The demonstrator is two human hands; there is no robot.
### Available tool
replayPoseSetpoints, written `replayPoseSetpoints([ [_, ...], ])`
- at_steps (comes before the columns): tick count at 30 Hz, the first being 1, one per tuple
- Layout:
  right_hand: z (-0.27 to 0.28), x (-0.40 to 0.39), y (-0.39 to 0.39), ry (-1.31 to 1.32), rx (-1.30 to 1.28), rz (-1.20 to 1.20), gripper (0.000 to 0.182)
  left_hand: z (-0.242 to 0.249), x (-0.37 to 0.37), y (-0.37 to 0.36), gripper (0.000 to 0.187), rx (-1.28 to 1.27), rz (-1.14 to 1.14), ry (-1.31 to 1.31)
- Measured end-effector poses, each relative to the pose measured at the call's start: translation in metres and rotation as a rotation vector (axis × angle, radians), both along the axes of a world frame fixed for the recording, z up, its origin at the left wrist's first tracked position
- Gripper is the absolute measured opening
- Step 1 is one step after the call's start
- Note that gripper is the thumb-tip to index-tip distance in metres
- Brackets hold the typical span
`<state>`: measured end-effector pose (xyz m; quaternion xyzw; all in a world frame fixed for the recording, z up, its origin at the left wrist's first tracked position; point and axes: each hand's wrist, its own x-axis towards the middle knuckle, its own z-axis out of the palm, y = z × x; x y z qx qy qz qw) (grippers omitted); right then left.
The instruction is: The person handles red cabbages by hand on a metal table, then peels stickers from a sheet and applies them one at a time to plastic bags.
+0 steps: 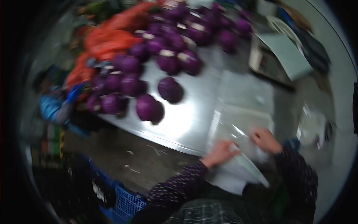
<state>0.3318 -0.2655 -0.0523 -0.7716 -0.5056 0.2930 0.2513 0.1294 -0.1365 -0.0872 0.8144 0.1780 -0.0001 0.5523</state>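
Both my hands are over clear plastic bags (244, 93) spread at the right part of a metal table (175, 136). My left hand (220, 154) is closed at the edge of a plastic piece (248, 166) that hangs toward my body. Fingers curled, my right hand (265, 140) touches the plastic a little to the right; blur hides exactly what it pinches. Left of the bags lie two purple cabbages (169, 90) apart from a large pile of purple cabbages (167, 61) farther back.
Orange mesh sacks (108, 41) lie behind the pile. At the left is a co-worker (52, 106) with a blue glove (74, 92). A blue crate (126, 201) stands on the floor at lower left. A scale-like device (268, 61) and a pale board (285, 56) are at upper right.
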Motion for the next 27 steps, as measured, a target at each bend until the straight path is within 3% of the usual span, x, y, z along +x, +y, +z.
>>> replayPoseSetpoints([
  [1, -0.004, 0.002, 0.003, -0.006, -0.033, 0.01, 0.02, 0.005, -0.001, 0.0, 0.033, 0.046, 0.021, -0.119],
  [2, 0.0, 0.001, 0.003, 0.023, -0.08, -0.026, 0.02, -0.004, 0.002, -0.002, 0.034, -0.083, 0.022, -0.195],
  [3, -0.008, 0.011, 0.001, -0.036, -0.141, 0.009, 0.019, 0.003, 0.005, 0.001, 0.03, -0.121, 0.008, -0.128],
  [4, -0.025, 0.022, -0.005, -0.001, -0.033, 0.005, 0.021, 0.001, 0.004, 0.003, 0.03, -0.082, 0.046, -0.13],
  [5, -0.023, 0.056, 0.003, -0.064, 0.103, -0.171, 0.021, -0.003, 0.001, 0.0, 0.028, -0.185, 0.036, -0.139],
  [6, -0.009, 0.083, 0.011, -0.124, 0.235, -0.36, 0.023, -0.004, 0.002, 0.003, 0.026, -0.293, 0.013, -0.151],
  [10, 0.07, 0.081, -0.001, 0.152, 0.334, -0.402, 0.016, 0.012, 0.004, 0.008, 0.024, -0.472, 0.038, 0.021],
  [11, 0.083, 0.078, 0.005, 0.229, 0.387, -0.411, 0.015, 0.016, 0.007, 0.012, 0.024, -0.462, 0.033, 0.007],
  [12, 0.068, 0.051, -0.004, 0.199, 0.188, -0.287, 0.011, 0.019, 0.007, 0.012, 0.026, -0.435, 0.111, -0.035],
  [15, 0.071, -0.016, -0.021, 0.137, 0.025, -0.084, 0.041, 0.01, 0.003, 0.019, 0.039, -0.28, 0.241, 0.001],
  [16, 0.068, -0.026, -0.028, 0.105, 0.002, -0.046, 0.051, 0.006, -0.002, 0.019, 0.049, -0.112, 0.368, -0.055],
  [17, 0.065, -0.028, -0.03, 0.117, -0.031, -0.022, 0.056, 0.038, -0.002, 0.04, 0.053, -0.099, 0.184, 0.384],
  [18, 0.061, -0.033, -0.03, 0.091, -0.004, -0.042, 0.052, 0.013, -0.009, 0.037, 0.042, 0.026, 0.27, 0.172],
  [19, 0.063, -0.034, -0.031, 0.163, 0.027, -0.051, 0.044, -0.015, -0.016, 0.038, 0.03, -0.213, 0.204, -0.051],
  [20, 0.071, -0.037, -0.028, 0.281, 0.002, -0.086, 0.039, 0.024, -0.012, 0.035, 0.025, -0.568, 0.427, 0.041],
  [21, 0.065, -0.038, -0.03, 0.223, 0.063, -0.057, 0.036, 0.039, -0.011, 0.034, 0.023, -0.685, 0.495, 0.115],
  [23, 0.066, -0.044, -0.031, 0.228, 0.122, -0.079, 0.034, 0.052, -0.013, 0.034, 0.019, -0.684, 0.563, -0.038],
  [27, 0.068, -0.044, -0.036, 0.369, 0.023, -0.164, 0.035, 0.035, -0.016, 0.034, 0.015, -0.677, 0.649, -0.092],
])
